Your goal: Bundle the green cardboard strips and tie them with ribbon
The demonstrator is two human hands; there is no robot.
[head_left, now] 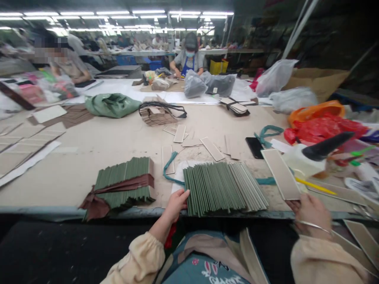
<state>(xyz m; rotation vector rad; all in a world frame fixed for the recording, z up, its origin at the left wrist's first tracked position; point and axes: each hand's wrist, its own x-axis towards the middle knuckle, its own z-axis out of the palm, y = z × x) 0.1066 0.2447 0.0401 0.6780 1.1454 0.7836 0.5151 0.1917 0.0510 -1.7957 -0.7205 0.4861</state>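
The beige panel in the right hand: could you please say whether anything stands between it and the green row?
Only the teal strip, lying on the table, crosses the gap between the beige panel and the green row; nothing taller shows there.

A beige tabletop point(118, 138), dark-marked near the middle, spans the frame. At lower centre lies a row of green pieces point(219, 187); left of it, a tied green bundle point(118, 171). Loose beige panels point(212, 148) lie around mid-frame, a black phone point(254, 148) right of centre. A green bag point(109, 105) and a strapped brown stack point(156, 114) sit further up, left of centre.
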